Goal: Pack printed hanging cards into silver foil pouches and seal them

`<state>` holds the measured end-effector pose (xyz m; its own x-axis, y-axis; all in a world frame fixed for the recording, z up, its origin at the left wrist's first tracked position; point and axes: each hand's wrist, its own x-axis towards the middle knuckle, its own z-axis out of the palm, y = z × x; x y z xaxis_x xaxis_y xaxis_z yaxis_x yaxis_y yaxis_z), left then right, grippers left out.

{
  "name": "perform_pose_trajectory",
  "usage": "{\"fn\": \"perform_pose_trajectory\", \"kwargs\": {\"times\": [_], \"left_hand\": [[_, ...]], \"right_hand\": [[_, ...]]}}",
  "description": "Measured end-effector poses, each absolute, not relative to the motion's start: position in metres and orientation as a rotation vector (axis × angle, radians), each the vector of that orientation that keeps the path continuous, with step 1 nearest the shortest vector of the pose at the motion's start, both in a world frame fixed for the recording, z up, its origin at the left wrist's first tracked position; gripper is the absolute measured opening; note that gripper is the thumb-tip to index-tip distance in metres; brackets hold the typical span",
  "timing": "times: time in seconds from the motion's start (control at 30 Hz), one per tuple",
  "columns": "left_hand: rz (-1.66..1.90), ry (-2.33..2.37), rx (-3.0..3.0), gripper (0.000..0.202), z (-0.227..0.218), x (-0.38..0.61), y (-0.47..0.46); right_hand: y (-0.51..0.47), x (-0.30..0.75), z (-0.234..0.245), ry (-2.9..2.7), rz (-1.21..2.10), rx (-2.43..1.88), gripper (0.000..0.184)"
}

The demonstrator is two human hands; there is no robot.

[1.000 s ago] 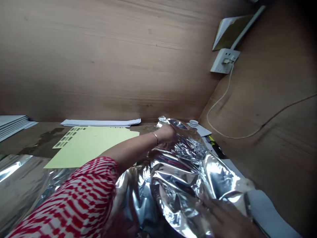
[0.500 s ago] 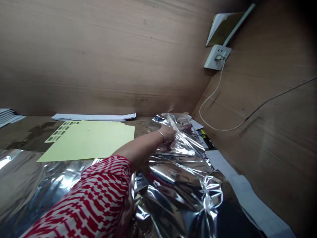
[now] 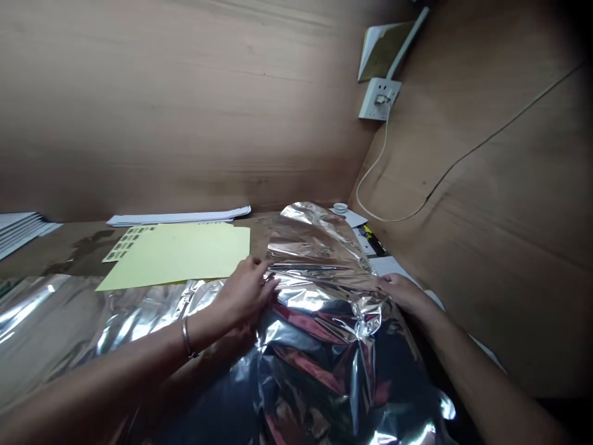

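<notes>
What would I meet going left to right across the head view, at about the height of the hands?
White stack → yellow paper → left hand → silver foil stretched between the hands → right hand.

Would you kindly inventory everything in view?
Reflective film: count unclear, silver, foreground
Table: one, brown, beneath film
Walls: two, brown, back, right
Sheets: several, yellow, beyond film
Papers: several, white, table edges
Round item: one, white, corner
Tool: one, yellow-black, right edge
Socket: one, white, wall
Cable: one, white, wall
Conduit: one, white, above socket
Booklet: one, brownish, above socket
Bangle: one, silver, left wrist
Left hand: one, on film
Right hand: one, on film
</notes>
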<state>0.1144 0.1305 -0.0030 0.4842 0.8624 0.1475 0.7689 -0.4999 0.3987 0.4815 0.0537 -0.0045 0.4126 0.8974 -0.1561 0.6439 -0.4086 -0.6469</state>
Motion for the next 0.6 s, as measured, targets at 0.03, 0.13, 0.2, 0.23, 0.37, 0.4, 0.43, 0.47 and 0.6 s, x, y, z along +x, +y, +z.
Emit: {"fn": "perform_pose_trajectory", "kwargs": {"times": [0.03, 0.13, 0.2, 0.23, 0.37, 0.4, 0.43, 0.47, 0.6], "left_hand": [[0.487, 1.480, 2.332, 0.051, -0.003, 0.112, 0.135], [0.432, 1.554, 2.024, 0.057, 0.000, 0.109, 0.151], [0.424, 1.500, 1.948, 0.055, -0.001, 0.108, 0.158], [0.437, 1.474, 1.928, 0.052, -0.003, 0.108, 0.159], [0.529, 1.393, 1.769, 0.072, -0.017, 0.112, 0.154], [0.550, 1.371, 1.725, 0.076, -0.020, 0.114, 0.151], [0.569, 1.346, 1.685, 0.077, -0.022, 0.115, 0.149], [0.583, 1.319, 1.652, 0.074, -0.024, 0.116, 0.147], [0.608, 1.201, 1.579, 0.061, -0.023, 0.115, 0.139]], "right_hand": [[0.057, 0.479, -0.007, -1.286, 0.729, -2.154, 0.030], [0.054, 0.475, -0.007, -1.235, 0.835, -2.077, 0.025], [0.044, 0.478, -0.002, -1.201, 0.801, -2.047, 0.028], [0.037, 0.481, 0.002, -1.182, 0.763, -2.041, 0.029], [0.009, 0.489, 0.013, -1.110, 0.790, -2.093, 0.037], [0.004, 0.488, 0.014, -1.091, 0.859, -2.109, 0.040], [0.000, 0.486, 0.014, -1.076, 0.933, -2.114, 0.043], [-0.002, 0.483, 0.013, -1.046, 1.021, -2.096, 0.043], [-0.002, 0.469, 0.010, -0.873, 1.329, -1.908, 0.029]]}}
